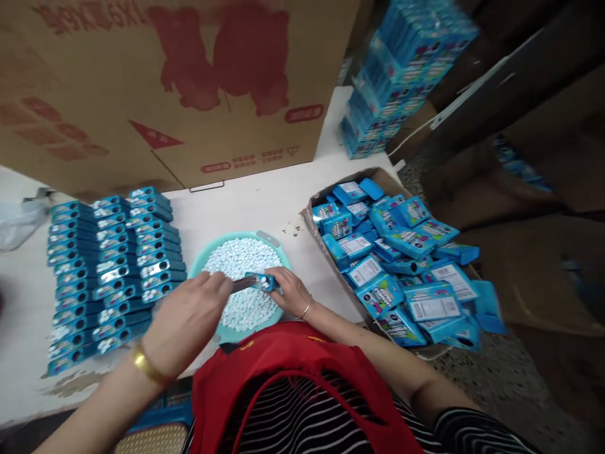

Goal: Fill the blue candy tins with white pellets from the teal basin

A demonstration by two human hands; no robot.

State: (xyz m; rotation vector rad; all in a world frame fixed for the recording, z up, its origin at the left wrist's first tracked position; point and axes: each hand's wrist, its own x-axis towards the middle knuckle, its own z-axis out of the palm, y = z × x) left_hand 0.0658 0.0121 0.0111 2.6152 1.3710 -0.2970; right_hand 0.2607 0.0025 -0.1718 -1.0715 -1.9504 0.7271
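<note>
My left hand (189, 315), with a gold bracelet at the wrist, is closed around a slim dark scoop-like tool (243, 284). The tip of that tool meets the opening in the top of a small blue candy box (259, 282), where white pieces show. Fingers of my right hand (290, 291) are wrapped round this box. Both hands are above a turquoise basin (201, 260) full of small pale candies (246, 255). How far the tool reaches into the box I cannot tell.
Several blue boxes (116, 274) stand in rows at left. At right, a cardboard carton (314, 221) is heaped with blue boxes (397, 252). Wrapped stacks of boxes (397, 82) rise at the back right. A large cardboard box (189, 139) borders the white table (255, 208).
</note>
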